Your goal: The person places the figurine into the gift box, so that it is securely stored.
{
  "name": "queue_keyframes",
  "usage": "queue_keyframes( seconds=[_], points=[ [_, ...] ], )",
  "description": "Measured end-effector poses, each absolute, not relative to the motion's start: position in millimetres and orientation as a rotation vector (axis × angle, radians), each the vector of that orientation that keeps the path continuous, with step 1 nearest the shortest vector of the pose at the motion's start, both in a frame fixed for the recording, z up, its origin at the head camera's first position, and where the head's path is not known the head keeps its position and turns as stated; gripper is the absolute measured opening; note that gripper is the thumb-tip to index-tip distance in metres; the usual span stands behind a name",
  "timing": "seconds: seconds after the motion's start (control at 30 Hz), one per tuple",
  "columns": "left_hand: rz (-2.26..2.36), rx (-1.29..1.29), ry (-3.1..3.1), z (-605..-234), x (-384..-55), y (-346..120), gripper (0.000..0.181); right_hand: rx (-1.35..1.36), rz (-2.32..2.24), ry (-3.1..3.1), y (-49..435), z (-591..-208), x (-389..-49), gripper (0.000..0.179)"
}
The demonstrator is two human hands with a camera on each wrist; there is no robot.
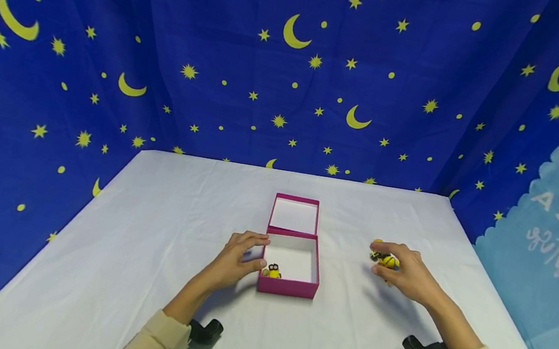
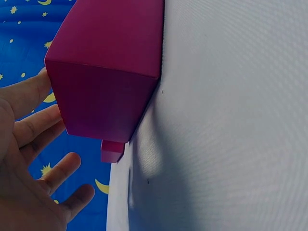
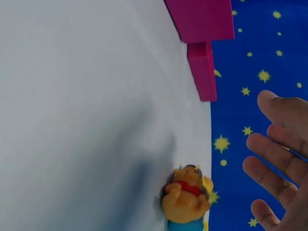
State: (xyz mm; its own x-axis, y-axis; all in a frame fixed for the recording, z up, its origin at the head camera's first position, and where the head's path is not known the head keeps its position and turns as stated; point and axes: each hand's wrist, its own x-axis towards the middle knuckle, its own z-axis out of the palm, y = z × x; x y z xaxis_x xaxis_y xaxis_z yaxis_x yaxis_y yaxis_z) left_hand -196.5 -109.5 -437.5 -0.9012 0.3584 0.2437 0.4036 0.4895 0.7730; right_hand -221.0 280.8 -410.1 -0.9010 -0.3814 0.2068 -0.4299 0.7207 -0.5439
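A magenta box (image 1: pixel 287 288) with a white inside stands on the table, its lid (image 1: pixel 295 215) lying behind it. In the box's front left corner is a small yellow Minion figure (image 1: pixel 274 270), with a tan bit beside it. My left hand (image 1: pixel 235 259) touches the box's left rim, fingers spread in the left wrist view. To the right of the box, my right hand (image 1: pixel 409 274) hovers over small yellow toy figures (image 1: pixel 389 262), partly hiding them. The right wrist view shows a Pooh bear figure (image 3: pixel 185 199) on the cloth, apart from the loosely spread fingers.
A white cloth (image 1: pixel 169 230) covers the table. Blue star-and-moon fabric (image 1: pixel 241 62) hangs at the back and sides, with a light blue lettered cloth (image 1: pixel 557 261) at the right. Black wrist mounts (image 1: pixel 206 331) sit on both forearms.
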Motion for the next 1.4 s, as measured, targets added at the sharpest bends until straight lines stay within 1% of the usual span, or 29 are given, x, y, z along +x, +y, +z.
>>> queue_keyframes(
  seconds=[0.4,0.6,0.8,1.4],
  points=[
    [-1.38,-0.693,-2.664,-435.4,-196.3,-109.5,0.044,0.671,0.783,-2.838,292.8,-419.3,-221.2,0.041],
    [-1.386,-0.693,-2.671,-435.1,-196.5,-109.4,0.044,0.68,0.719,-2.881,296.8,-423.9,-221.7,0.044],
    [-1.393,-0.691,-2.681,-434.4,-196.3,-109.4,0.045,0.683,0.636,-2.938,300.7,-425.5,-221.7,0.045],
    [-1.384,-0.684,-2.681,-436.7,-196.5,-109.1,0.043,0.717,0.645,-3.0,314.6,-430.9,-223.9,0.047]
  ],
)
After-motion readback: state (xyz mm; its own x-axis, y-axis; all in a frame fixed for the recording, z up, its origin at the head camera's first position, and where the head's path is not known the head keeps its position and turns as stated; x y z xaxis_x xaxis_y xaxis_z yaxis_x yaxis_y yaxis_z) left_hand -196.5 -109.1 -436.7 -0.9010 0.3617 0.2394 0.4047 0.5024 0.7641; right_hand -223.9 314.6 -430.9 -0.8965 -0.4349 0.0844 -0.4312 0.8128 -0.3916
